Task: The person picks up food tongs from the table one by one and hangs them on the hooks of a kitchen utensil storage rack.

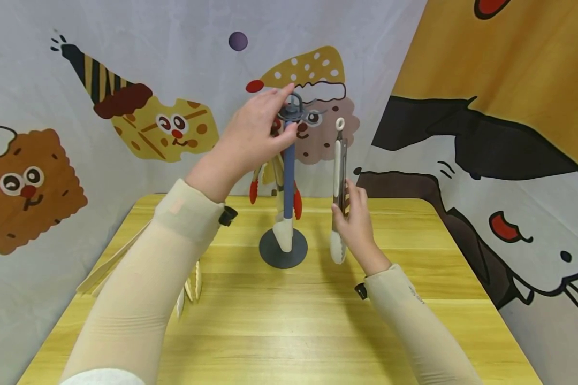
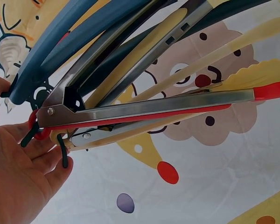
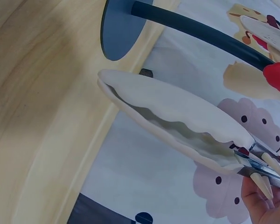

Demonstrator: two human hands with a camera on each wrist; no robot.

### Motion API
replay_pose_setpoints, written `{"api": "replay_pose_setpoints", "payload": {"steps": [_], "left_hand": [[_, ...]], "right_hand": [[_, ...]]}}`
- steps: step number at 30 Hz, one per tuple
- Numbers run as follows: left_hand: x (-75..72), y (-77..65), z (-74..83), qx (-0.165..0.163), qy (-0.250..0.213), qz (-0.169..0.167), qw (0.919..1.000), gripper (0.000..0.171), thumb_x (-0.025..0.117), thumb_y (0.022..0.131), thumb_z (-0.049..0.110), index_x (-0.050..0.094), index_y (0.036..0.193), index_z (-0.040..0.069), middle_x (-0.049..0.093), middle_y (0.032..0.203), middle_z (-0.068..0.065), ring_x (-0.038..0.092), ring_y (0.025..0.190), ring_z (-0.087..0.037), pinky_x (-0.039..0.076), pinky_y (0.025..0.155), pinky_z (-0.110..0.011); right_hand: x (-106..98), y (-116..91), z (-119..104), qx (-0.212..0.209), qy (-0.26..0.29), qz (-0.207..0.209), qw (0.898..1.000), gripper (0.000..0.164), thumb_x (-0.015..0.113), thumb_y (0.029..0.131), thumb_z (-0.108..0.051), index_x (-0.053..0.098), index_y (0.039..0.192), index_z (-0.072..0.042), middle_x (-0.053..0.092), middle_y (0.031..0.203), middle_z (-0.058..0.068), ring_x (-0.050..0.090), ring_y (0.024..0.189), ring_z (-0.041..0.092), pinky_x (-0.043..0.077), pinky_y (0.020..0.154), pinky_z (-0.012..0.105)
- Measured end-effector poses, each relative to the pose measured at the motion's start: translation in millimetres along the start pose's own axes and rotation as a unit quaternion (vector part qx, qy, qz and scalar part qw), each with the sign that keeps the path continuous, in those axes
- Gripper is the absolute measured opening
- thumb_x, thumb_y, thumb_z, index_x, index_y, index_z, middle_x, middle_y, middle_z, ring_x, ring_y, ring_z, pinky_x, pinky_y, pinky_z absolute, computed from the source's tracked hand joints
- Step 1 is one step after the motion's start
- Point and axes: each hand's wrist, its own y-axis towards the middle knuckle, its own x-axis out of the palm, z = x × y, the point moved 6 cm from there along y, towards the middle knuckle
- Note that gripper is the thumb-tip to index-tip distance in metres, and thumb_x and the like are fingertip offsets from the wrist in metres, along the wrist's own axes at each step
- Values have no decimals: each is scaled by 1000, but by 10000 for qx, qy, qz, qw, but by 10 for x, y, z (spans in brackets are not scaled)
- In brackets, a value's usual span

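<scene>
At far left a brown biscuit face (image 1: 36, 184) is printed on the backdrop (image 1: 173, 43), and in front of it long pale tools (image 1: 103, 269) lie on the tabletop (image 1: 270, 326), partly hidden by my left sleeve (image 1: 139, 283); light scalloped ends (image 1: 198, 280) show on its other side. My left grip (image 1: 250, 131) is clasped round the top of the stand (image 3: 200, 32), thumb and fingers on either side. From the stand hang red-tipped tongs (image 2: 158, 109), a blue-handled tool (image 1: 289, 171) with a white end, and others crowded close together. The round dark base (image 1: 272, 254) sits flat on the tabletop. Just to the right of the stand, and apart from it, my right grip (image 1: 358, 222) is clamped on the handle of white-tipped tongs (image 1: 337, 179). I hold them nearly upright, ring at the top, scalloped ends down, with a narrow gap between the two halves; whether the ends touch the tabletop I cannot tell. My right sleeve (image 1: 414, 315) rises from the lower right, and beyond it a black-and-white cartoon animal (image 1: 525, 187) spreads across the backdrop
</scene>
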Motion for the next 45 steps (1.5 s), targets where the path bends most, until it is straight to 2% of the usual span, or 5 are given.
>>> {"api": "replay_pose_setpoints", "payload": {"steps": [8,25,31,39,45], "left_hand": [[-2,-2,-2,3,41,15,10000,63,43,94,40,24,151,21,43,145,-2,44,120,-18,38,103,-36],[-5,-18,4,-3,-2,17,10000,62,44,95,39,25,151,21,44,144,-4,44,120,-19,38,103,-38],[-7,-21,7,-4,-9,31,10000,62,44,94,38,25,151,21,44,143,-4,45,118,-19,39,102,-38],[-6,-20,7,-20,41,37,10000,62,44,94,39,25,151,22,44,144,-3,43,125,-19,36,106,-38],[-5,-18,5,-42,58,15,10000,63,44,95,40,24,151,22,42,146,-3,40,130,-19,34,108,-39]], "right_hand": [[-57,2,-102,-204,66,203,9996,67,63,89,-10,31,148,-19,42,124,12,48,87,15,45,61,24],[-134,-34,-329,-780,429,534,9946,69,64,89,-9,31,149,-20,44,124,15,49,90,16,46,62,24],[-146,-39,-394,-1002,555,655,9913,67,63,89,-9,33,148,-18,44,122,16,50,89,18,45,61,22],[-156,-67,-470,-1249,593,723,9877,65,64,88,-5,35,146,-15,44,121,16,50,90,18,45,61,18],[-167,-85,-541,-1470,581,778,9844,64,65,87,-5,37,145,-13,45,121,18,51,89,20,46,62,21]]}}
